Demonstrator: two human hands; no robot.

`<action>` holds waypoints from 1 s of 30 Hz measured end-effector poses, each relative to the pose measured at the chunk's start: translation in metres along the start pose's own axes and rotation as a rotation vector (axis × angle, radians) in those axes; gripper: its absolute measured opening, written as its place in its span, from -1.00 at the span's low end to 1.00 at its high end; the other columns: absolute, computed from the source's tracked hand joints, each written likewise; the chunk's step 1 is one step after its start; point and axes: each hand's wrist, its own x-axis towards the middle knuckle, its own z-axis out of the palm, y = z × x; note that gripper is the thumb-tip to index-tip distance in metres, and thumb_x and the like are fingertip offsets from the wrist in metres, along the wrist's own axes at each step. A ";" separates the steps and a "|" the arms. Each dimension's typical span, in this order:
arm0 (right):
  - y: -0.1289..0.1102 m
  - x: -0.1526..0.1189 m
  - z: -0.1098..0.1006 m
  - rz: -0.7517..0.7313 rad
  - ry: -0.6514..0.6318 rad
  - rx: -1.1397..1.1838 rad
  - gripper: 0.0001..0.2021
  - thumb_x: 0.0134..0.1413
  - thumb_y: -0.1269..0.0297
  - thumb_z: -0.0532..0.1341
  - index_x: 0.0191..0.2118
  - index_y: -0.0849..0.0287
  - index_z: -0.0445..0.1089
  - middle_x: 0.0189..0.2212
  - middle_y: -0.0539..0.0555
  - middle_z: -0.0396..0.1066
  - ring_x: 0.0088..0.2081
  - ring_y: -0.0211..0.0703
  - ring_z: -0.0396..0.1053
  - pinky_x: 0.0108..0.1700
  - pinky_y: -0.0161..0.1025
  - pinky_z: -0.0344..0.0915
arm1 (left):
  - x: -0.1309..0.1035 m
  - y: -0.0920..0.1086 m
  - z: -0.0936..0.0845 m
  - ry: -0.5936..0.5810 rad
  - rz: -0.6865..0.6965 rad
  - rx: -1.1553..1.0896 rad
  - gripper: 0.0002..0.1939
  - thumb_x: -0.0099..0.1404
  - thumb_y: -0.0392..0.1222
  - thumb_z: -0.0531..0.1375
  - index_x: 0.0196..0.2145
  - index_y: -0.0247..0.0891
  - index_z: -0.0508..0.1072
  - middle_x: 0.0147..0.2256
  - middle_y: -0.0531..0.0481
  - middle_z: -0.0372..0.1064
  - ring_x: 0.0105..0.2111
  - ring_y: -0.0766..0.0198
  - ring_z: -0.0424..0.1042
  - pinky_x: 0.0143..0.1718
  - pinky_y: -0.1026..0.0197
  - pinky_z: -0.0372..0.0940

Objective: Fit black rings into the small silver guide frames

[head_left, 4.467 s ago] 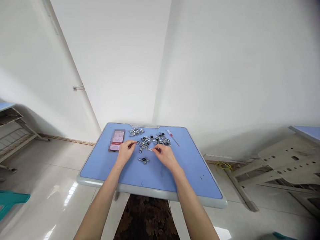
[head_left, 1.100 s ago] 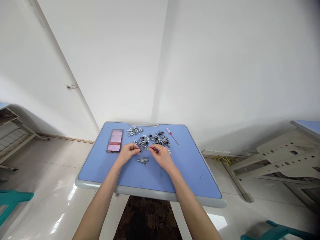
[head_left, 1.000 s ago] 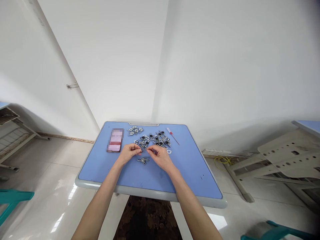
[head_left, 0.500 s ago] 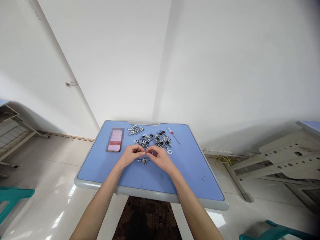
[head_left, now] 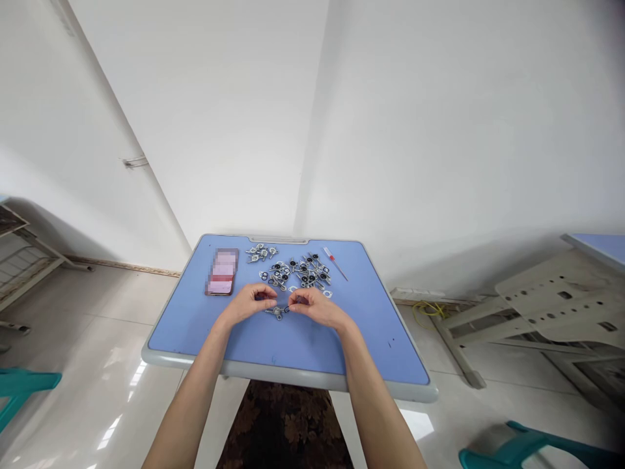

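On the blue desk (head_left: 293, 352), my right hand (head_left: 317, 307) pinches a small black ring (head_left: 287, 309) at its fingertips. My left hand (head_left: 250, 303) is just left of it, thumb and fingertips close together; whatever they may hold is too small to make out. Between and just below the hands lies a small metal part (head_left: 278, 313). Beyond them is a pile of metal parts with black round pieces (head_left: 311, 278), with loose black rings (head_left: 264, 275) at its left. A flat metal plate (head_left: 327, 294) lies behind my right hand.
A phone (head_left: 223, 271) lies at the desk's left. Several metal pieces (head_left: 261, 252) are near the back edge. A red-and-clear screwdriver (head_left: 335, 263) lies at the back right. A wall (head_left: 415, 130) rises behind the desk.
My hands have moved apart from where their fingertips met. The black ring now shows at my right fingertips. The whole view has shifted slightly.
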 end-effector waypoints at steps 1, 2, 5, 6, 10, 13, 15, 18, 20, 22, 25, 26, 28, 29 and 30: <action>0.001 0.001 0.001 -0.001 -0.001 -0.004 -0.91 -0.02 0.33 0.17 -0.43 0.18 0.40 -0.53 -0.05 0.32 -0.46 -0.27 0.22 -0.36 -0.33 0.16 | -0.001 0.000 0.000 -0.031 -0.002 0.016 -0.76 0.09 -0.15 0.29 -0.27 -0.28 0.48 -0.29 -0.03 0.43 -0.30 0.25 0.36 -0.22 0.22 0.26; 0.002 0.002 0.002 -0.003 0.000 -0.009 -0.91 -0.01 0.33 0.16 -0.43 0.18 0.39 -0.52 -0.05 0.31 -0.45 -0.27 0.22 -0.36 -0.33 0.16 | -0.002 0.000 0.000 -0.062 0.004 0.038 -0.73 0.06 -0.17 0.31 -0.24 -0.26 0.48 -0.26 -0.04 0.42 -0.27 0.23 0.36 -0.19 0.20 0.26; 0.003 0.003 0.005 -0.013 0.010 -0.031 -0.91 -0.01 0.35 0.14 -0.44 0.18 0.38 -0.52 -0.05 0.30 -0.45 -0.28 0.20 -0.35 -0.32 0.14 | -0.005 0.002 0.001 -0.128 0.039 0.160 -0.70 0.03 -0.23 0.33 -0.22 -0.22 0.48 -0.21 -0.03 0.40 -0.20 0.19 0.35 -0.11 0.17 0.22; 0.003 0.004 0.006 -0.012 0.014 -0.040 -0.92 -0.02 0.36 0.14 -0.44 0.18 0.37 -0.53 -0.06 0.30 -0.46 -0.28 0.20 -0.36 -0.32 0.14 | -0.005 0.003 0.002 -0.136 0.051 0.210 -0.72 0.04 -0.25 0.32 -0.23 -0.21 0.48 -0.21 -0.02 0.40 -0.19 0.19 0.35 -0.09 0.16 0.20; 0.000 0.005 0.010 0.004 0.043 -0.084 -0.91 -0.02 0.37 0.14 -0.45 0.18 0.38 -0.55 -0.06 0.28 -0.48 -0.29 0.16 -0.40 -0.33 0.10 | -0.005 0.005 0.004 -0.152 0.085 0.337 -0.79 0.09 -0.27 0.29 -0.26 -0.18 0.47 -0.21 0.02 0.40 -0.18 0.19 0.35 -0.04 0.14 0.13; -0.004 0.006 0.013 0.004 0.071 -0.112 -0.90 -0.02 0.37 0.13 -0.44 0.18 0.40 -0.54 -0.05 0.29 -0.48 -0.28 0.17 -0.40 -0.34 0.09 | -0.003 0.005 0.005 -0.156 0.092 0.373 -0.82 0.12 -0.25 0.26 -0.26 -0.20 0.45 -0.22 0.02 0.39 -0.19 0.19 0.36 -0.03 0.12 0.10; -0.006 0.008 0.015 0.013 0.083 -0.130 -0.89 -0.02 0.37 0.13 -0.44 0.19 0.41 -0.54 -0.04 0.30 -0.47 -0.28 0.18 -0.39 -0.34 0.09 | -0.003 0.005 0.005 -0.161 0.088 0.392 -0.84 0.14 -0.23 0.25 -0.27 -0.21 0.44 -0.22 0.02 0.38 -0.19 0.19 0.35 -0.02 0.11 0.09; -0.007 0.009 0.017 0.024 0.099 -0.141 -0.86 0.00 0.34 0.13 -0.43 0.19 0.44 -0.53 -0.03 0.32 -0.46 -0.27 0.19 -0.37 -0.33 0.11 | -0.003 0.005 0.005 -0.169 0.077 0.412 -0.85 0.15 -0.21 0.24 -0.27 -0.22 0.43 -0.24 0.02 0.37 -0.19 0.18 0.35 -0.02 0.11 0.09; -0.007 0.010 0.018 0.024 0.121 -0.137 -0.85 0.02 0.33 0.13 -0.42 0.19 0.44 -0.53 -0.04 0.33 -0.47 -0.27 0.19 -0.37 -0.33 0.11 | -0.003 0.005 0.005 -0.167 0.074 0.407 -0.85 0.15 -0.21 0.25 -0.28 -0.22 0.42 -0.23 0.03 0.37 -0.19 0.18 0.35 -0.02 0.11 0.09; -0.006 0.010 0.018 0.026 0.150 -0.122 -0.84 0.03 0.31 0.12 -0.41 0.19 0.44 -0.53 -0.04 0.33 -0.48 -0.28 0.19 -0.37 -0.33 0.11 | -0.004 0.006 0.005 -0.164 0.075 0.389 -0.83 0.14 -0.21 0.26 -0.26 -0.21 0.42 -0.21 0.03 0.38 -0.18 0.19 0.35 -0.02 0.12 0.09; -0.003 0.010 0.016 0.034 0.230 -0.098 -0.84 0.04 0.29 0.12 -0.40 0.20 0.42 -0.52 -0.03 0.34 -0.49 -0.28 0.19 -0.39 -0.32 0.12 | -0.004 0.007 0.005 -0.158 0.078 0.362 -0.78 0.13 -0.21 0.28 -0.23 -0.20 0.43 -0.19 0.03 0.39 -0.17 0.19 0.35 -0.02 0.13 0.10; -0.002 0.010 0.016 0.034 0.263 -0.092 -0.84 0.04 0.27 0.13 -0.40 0.20 0.42 -0.52 -0.03 0.34 -0.49 -0.27 0.19 -0.39 -0.32 0.13 | -0.005 0.007 0.005 -0.157 0.081 0.356 -0.77 0.12 -0.21 0.28 -0.22 -0.20 0.43 -0.19 0.02 0.39 -0.18 0.19 0.35 -0.02 0.13 0.11; 0.000 0.010 0.014 0.028 0.321 -0.081 -0.81 0.06 0.22 0.13 -0.41 0.20 0.40 -0.52 -0.03 0.34 -0.48 -0.27 0.19 -0.39 -0.31 0.14 | -0.005 0.006 0.005 -0.157 0.090 0.346 -0.77 0.12 -0.23 0.28 -0.22 -0.20 0.43 -0.20 0.02 0.39 -0.18 0.19 0.35 -0.03 0.14 0.11; 0.001 0.010 0.014 0.023 0.341 -0.073 -0.80 0.06 0.20 0.12 -0.41 0.20 0.40 -0.52 -0.03 0.33 -0.49 -0.27 0.19 -0.39 -0.31 0.13 | -0.005 0.006 0.005 -0.158 0.095 0.342 -0.78 0.12 -0.24 0.28 -0.23 -0.20 0.44 -0.20 0.02 0.39 -0.18 0.20 0.35 -0.04 0.15 0.12; 0.002 0.011 0.013 0.017 0.354 -0.064 -0.78 0.07 0.18 0.12 -0.41 0.20 0.39 -0.53 -0.03 0.33 -0.49 -0.27 0.18 -0.40 -0.31 0.13 | -0.004 0.005 0.005 -0.157 0.097 0.339 -0.80 0.12 -0.25 0.28 -0.24 -0.20 0.44 -0.21 0.02 0.39 -0.19 0.20 0.35 -0.04 0.15 0.12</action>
